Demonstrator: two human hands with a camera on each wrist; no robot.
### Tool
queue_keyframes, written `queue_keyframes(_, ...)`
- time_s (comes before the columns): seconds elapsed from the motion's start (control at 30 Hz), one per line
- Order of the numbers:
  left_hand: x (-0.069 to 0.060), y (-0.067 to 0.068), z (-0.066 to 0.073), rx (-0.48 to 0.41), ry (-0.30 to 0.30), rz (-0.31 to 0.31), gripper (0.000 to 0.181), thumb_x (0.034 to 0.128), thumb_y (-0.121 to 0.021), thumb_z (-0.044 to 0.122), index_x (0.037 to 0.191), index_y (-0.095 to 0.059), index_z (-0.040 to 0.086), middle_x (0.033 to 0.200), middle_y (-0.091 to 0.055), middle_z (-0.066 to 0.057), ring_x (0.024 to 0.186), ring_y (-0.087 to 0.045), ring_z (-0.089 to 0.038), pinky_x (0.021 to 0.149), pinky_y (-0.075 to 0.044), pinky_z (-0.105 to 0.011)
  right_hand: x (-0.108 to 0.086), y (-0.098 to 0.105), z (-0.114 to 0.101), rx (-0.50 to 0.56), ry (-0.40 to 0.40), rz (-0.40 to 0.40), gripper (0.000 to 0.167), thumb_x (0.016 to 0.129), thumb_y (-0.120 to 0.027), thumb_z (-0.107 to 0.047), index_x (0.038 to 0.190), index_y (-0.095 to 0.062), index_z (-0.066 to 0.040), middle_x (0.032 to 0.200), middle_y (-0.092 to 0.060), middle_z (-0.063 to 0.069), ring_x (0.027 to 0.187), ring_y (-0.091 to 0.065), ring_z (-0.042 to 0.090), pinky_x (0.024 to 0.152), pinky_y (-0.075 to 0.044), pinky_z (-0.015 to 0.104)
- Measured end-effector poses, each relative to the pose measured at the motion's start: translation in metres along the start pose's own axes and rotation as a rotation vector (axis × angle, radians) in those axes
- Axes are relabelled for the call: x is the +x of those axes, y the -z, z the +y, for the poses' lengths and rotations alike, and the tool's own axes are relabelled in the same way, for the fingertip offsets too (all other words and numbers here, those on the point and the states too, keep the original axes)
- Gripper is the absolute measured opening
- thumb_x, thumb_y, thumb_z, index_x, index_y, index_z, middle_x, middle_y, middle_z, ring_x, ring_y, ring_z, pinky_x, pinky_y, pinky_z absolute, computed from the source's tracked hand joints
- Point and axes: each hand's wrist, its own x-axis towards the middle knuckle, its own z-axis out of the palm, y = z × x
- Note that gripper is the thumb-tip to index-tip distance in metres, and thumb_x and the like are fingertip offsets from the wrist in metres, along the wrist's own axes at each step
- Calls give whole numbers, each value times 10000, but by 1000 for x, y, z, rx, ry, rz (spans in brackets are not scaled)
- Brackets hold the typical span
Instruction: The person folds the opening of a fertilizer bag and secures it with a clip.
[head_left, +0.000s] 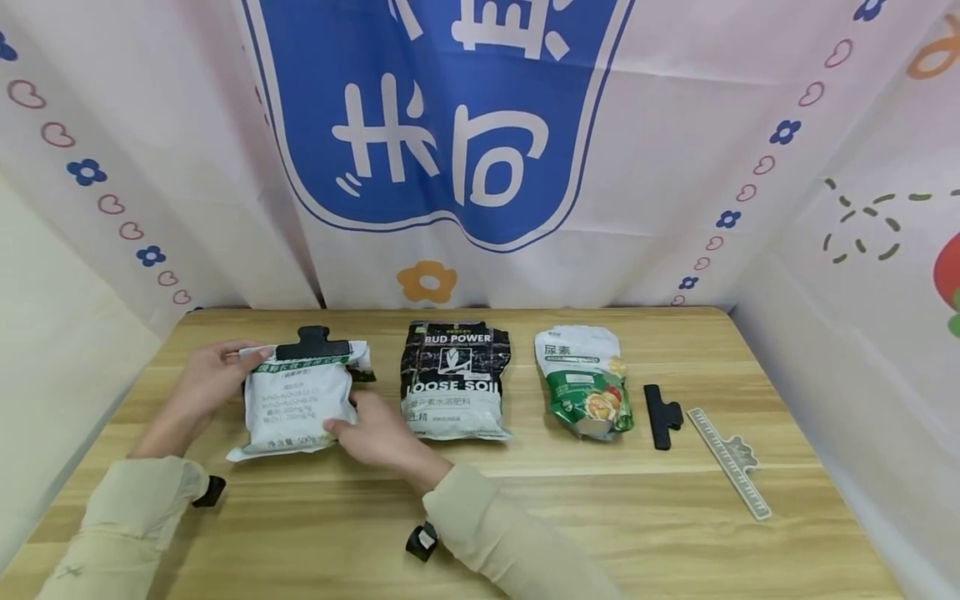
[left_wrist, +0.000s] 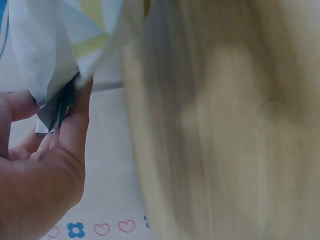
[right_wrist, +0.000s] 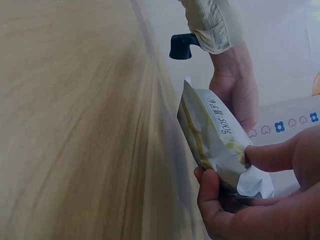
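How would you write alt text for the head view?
A person's left hand and right hand hold a white bag, a black clip across its top, at a wooden table. To the right lie a black bag, a green and white pouch, a second clip and a pale ruler-shaped clip.

Left hand (left_wrist: pixel 47 167) at lower left; thumb (left_wrist: pixel 22 105) and fingers (left_wrist: pixel 76 131) pinch edge of white bag (left_wrist: pixel 42 45), yellow patches on it. Wood-grain worktop (left_wrist: pixel 230 130) fills right. Pale cloth (left_wrist: pixel 107 160) beyond: blue flower (left_wrist: pixel 76 230), pink hearts (left_wrist: pixel 101 229).
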Motion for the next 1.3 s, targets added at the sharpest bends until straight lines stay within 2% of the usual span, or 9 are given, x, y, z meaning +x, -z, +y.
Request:
queue_keyframes(0.07, 6, 2, -2, 14, 9, -13, 625, 1083, -531, 486, 1465, -570, -7, 1186, -634, -112, 948, -540, -107, 696, -506, -227, 5, -3, -1, 20, -5, 10, 445, 999, -724, -303, 1384, -648, -93, 1328, -721, 40, 965, -622, 108, 856, -549, 254)
queue_keyframes(0.23, 20, 6, -8, 28, 48, -55, 666, 1089, -501, 497, 1504, -517, -24, 1421, -519, -302, 1162, -491, -316, 772, -467, -281, 14, -10, -4, 81, -42, 29, 494, 994, -731, -240, 1454, -611, -106, 1434, -673, 27, 1061, -626, 102, 896, -548, 253)
queue_keyframes(0.37, 27, 9, -18, 29, 64, -72, 639, 1095, -509, 457, 1500, -514, -37, 1366, -562, -279, 1022, -591, -206, 728, -534, -299, 18, -15, -6, 99, -64, 25, 540, 999, -726, -235, 1501, -570, -110, 1522, -613, 22, 1219, -612, 97, 1007, -546, 268)
queue_keyframes(0.43, 30, 10, -22, 25, 71, -78, 628, 1098, -508, 444, 1504, -509, -36, 1249, -590, -191, 820, -567, -95, 648, -549, -281, 20, -17, -7, 117, -64, 28, 540, 998, -728, -222, 1500, -570, -101, 1526, -608, 34, 1225, -611, 106, 1014, -547, 273)
queue_keyframes(0.5, 33, 12, -24, 22, 74, -85, 631, 1100, -504, 447, 1512, -504, -30, 1238, -583, -171, 738, -542, -49, 617, -533, -272, 21, -18, -7, 136, -62, 29, 535, 1000, -725, -209, 1498, -569, -91, 1526, -606, 47, 1182, -611, 105, 987, -548, 266)
queue_keyframes(0.67, 39, 14, -23, 32, 77, -101, 658, 1098, -491, 476, 1524, -489, -26, 1434, -506, -258, 978, -544, -163, 677, -503, -258, 23, -19, -7, 135, -77, 35, 534, 1002, -726, -211, 1494, -568, -76, 1521, -607, 62, 1049, -598, 97, 888, -541, 249)
queue_keyframes(0.87, 44, 12, -24, 66, 81, -104, 668, 1083, -511, 508, 1492, -536, -19, 1495, -499, -275, 1221, -477, -320, 793, -449, -252, 26, -23, -3, 140, -108, 58, 440, 994, -734, -212, 1389, -634, -48, 1321, -691, 85, 835, -566, 127, 685, -492, 245)
queue_keyframes(1.17, 52, 9, -32, 64, 95, -116, 614, 1081, -540, 459, 1487, -547, -2, 1330, -575, -202, 935, -568, -161, 653, -519, -268, 29, -23, 0, 127, -111, 75, 467, 994, -737, -265, 1406, -628, -74, 1349, -685, 76, 827, -565, 111, 682, -495, 246)
queue_keyframes(1.3, 52, 9, -33, 79, 95, -133, 625, 1084, -519, 475, 1491, -545, 1, 1337, -591, -212, 958, -581, -152, 692, -526, -249, 29, -23, 3, 138, -103, 79, 469, 987, -747, -266, 1396, -635, -65, 1344, -689, 80, 853, -568, 103, 716, -505, 244)
